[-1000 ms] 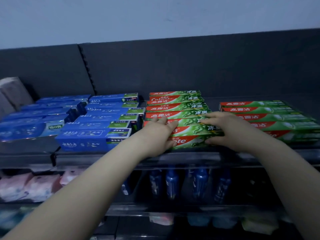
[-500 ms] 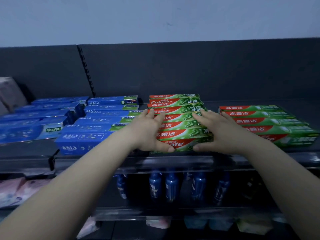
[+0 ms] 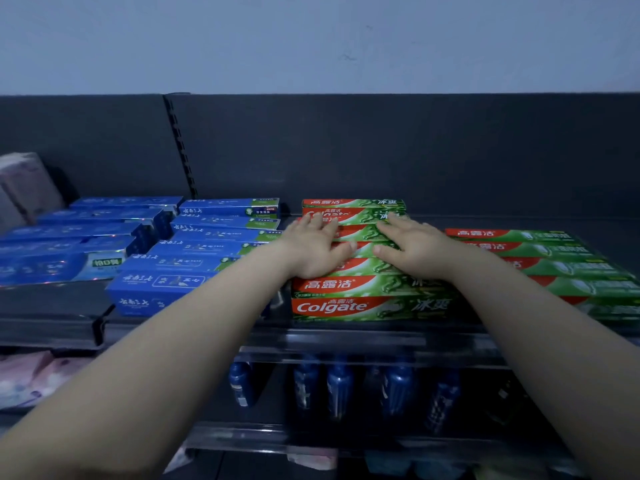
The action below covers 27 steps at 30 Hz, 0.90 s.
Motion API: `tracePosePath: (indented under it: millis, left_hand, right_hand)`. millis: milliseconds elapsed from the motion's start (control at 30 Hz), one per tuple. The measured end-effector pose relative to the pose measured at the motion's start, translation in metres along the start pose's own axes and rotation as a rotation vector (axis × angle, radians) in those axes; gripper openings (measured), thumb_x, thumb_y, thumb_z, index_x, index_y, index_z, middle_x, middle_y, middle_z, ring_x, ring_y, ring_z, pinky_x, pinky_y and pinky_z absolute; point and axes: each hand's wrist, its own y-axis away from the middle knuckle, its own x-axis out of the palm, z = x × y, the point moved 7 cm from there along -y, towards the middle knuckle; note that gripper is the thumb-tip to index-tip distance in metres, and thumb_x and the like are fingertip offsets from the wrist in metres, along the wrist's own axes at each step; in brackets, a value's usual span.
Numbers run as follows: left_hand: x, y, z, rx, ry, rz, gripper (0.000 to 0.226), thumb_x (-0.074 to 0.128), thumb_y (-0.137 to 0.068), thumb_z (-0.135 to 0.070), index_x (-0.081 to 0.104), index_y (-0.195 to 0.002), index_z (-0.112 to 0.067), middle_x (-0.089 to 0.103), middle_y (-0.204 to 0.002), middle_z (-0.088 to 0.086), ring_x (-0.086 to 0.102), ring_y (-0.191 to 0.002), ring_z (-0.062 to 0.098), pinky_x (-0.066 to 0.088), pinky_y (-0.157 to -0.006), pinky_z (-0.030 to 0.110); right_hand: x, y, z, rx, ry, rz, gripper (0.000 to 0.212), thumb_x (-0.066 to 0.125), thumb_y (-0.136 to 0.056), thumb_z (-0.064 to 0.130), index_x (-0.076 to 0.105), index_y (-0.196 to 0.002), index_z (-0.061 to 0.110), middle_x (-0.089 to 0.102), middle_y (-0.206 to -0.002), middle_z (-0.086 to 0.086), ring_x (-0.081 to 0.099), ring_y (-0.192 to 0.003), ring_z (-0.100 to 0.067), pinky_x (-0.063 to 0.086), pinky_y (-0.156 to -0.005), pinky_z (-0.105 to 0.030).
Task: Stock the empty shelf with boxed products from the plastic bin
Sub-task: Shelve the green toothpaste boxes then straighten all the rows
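A row of red-and-green Colgate toothpaste boxes (image 3: pixel 367 306) lies flat on the dark top shelf (image 3: pixel 346 336), running from the front edge to the back panel. My left hand (image 3: pixel 313 249) and my right hand (image 3: pixel 414 245) both lie palm-down with straight fingers on top of the middle boxes of this row, thumbs almost meeting. Neither hand curls round a box. The plastic bin is out of view.
Blue toothpaste boxes (image 3: pixel 162 289) fill the shelf to the left in two rows. Another row of red-and-green boxes (image 3: pixel 568 268) lies to the right. Blue bottles (image 3: pixel 339 389) stand on the shelf below; pink packs (image 3: pixel 31 375) sit lower left.
Both hands have slid from the front boxes of the Colgate row back onto its middle boxes. The front box now shows in full.
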Motion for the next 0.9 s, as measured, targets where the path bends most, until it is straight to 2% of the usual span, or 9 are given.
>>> tracePosePath:
  millis: [100, 200, 300, 433, 533, 667, 767, 833, 900]
  left_hand:
    - [0.015, -0.009, -0.005, 0.003, -0.014, 0.105, 0.078, 0.016, -0.091, -0.067, 0.001, -0.152, -0.02, -0.003, -0.159, 0.012, -0.003, -0.146, 0.032, 0.005, -0.118, 0.044]
    - [0.013, -0.01, -0.005, 0.04, 0.038, 0.103, 0.075, 0.018, -0.093, -0.064, 0.006, -0.152, -0.021, 0.001, -0.159, 0.012, 0.0, -0.146, 0.031, 0.006, -0.118, 0.042]
    - [-0.007, -0.021, 0.003, 0.033, 0.123, 0.021, 0.061, 0.024, -0.098, -0.053, 0.018, -0.151, -0.021, 0.017, -0.157, 0.012, 0.015, -0.143, 0.032, 0.017, -0.115, 0.043]
    - [-0.027, -0.049, 0.022, -0.027, 0.011, -0.066, 0.046, 0.039, -0.1, -0.032, 0.035, -0.144, -0.018, 0.043, -0.143, 0.011, 0.045, -0.126, 0.028, 0.039, -0.102, 0.038]
    - [-0.027, -0.064, 0.03, -0.003, -0.02, -0.027, 0.04, 0.05, -0.096, -0.031, 0.051, -0.134, -0.02, 0.057, -0.129, 0.004, 0.054, -0.111, 0.022, 0.045, -0.09, 0.033]
    - [-0.031, -0.069, 0.03, 0.088, -0.001, 0.026, 0.043, 0.056, -0.093, -0.031, 0.051, -0.135, -0.022, 0.054, -0.132, -0.001, 0.052, -0.117, 0.019, 0.042, -0.097, 0.033]
    - [-0.03, -0.072, 0.033, 0.097, 0.09, 0.08, 0.037, 0.053, -0.094, -0.036, 0.056, -0.128, -0.022, 0.059, -0.126, -0.003, 0.055, -0.109, 0.016, 0.045, -0.093, 0.033]
    - [-0.038, -0.078, 0.034, 0.082, 0.107, -0.046, 0.034, 0.051, -0.095, -0.037, 0.058, -0.124, -0.021, 0.059, -0.12, 0.0, 0.055, -0.104, 0.017, 0.045, -0.087, 0.032]
    - [-0.046, -0.086, 0.036, 0.039, 0.05, -0.23, 0.039, 0.051, -0.095, -0.035, 0.051, -0.131, -0.02, 0.052, -0.125, 0.007, 0.051, -0.113, 0.025, 0.044, -0.092, 0.037]
  right_hand:
    - [0.008, -0.003, -0.006, 0.02, -0.034, 0.05, 0.062, 0.023, -0.098, 0.055, 0.011, -0.152, 0.026, 0.002, -0.16, 0.0, 0.005, -0.147, -0.017, 0.008, -0.117, -0.038]
    - [0.005, -0.004, -0.014, 0.01, -0.028, 0.03, 0.058, 0.026, -0.099, 0.05, 0.018, -0.151, 0.026, 0.011, -0.16, 0.0, 0.012, -0.146, -0.019, 0.013, -0.118, -0.038]
    - [-0.011, -0.022, -0.024, 0.0, -0.073, -0.065, 0.05, 0.033, -0.101, 0.037, 0.027, -0.149, 0.025, 0.023, -0.156, -0.004, 0.023, -0.142, -0.024, 0.024, -0.114, -0.04]
    - [-0.025, -0.056, -0.034, 0.019, -0.077, -0.144, 0.048, 0.042, -0.099, 0.022, 0.033, -0.146, 0.024, 0.03, -0.15, -0.004, 0.034, -0.134, -0.026, 0.036, -0.106, -0.04]
    - [-0.023, -0.073, -0.042, 0.046, -0.042, -0.073, 0.049, 0.053, -0.095, 0.026, 0.04, -0.143, 0.024, 0.036, -0.144, -0.004, 0.041, -0.128, -0.026, 0.039, -0.102, -0.038]
    - [-0.031, -0.076, -0.052, 0.045, -0.015, -0.028, 0.049, 0.064, -0.089, 0.032, 0.051, -0.135, 0.023, 0.047, -0.136, -0.002, 0.047, -0.122, -0.023, 0.04, -0.097, -0.032]
    - [-0.031, -0.073, -0.059, 0.033, -0.08, 0.004, 0.043, 0.064, -0.088, 0.035, 0.06, -0.126, 0.016, 0.054, -0.127, -0.003, 0.051, -0.116, -0.023, 0.041, -0.096, -0.032]
    - [-0.033, -0.076, -0.06, -0.011, -0.094, -0.048, 0.043, 0.06, -0.09, 0.038, 0.06, -0.124, 0.012, 0.053, -0.127, -0.007, 0.049, -0.117, -0.026, 0.041, -0.101, -0.041]
    - [-0.035, -0.083, -0.057, -0.027, -0.106, -0.137, 0.048, 0.057, -0.092, 0.038, 0.05, -0.136, 0.021, 0.044, -0.137, -0.003, 0.041, -0.127, -0.024, 0.036, -0.106, -0.04]
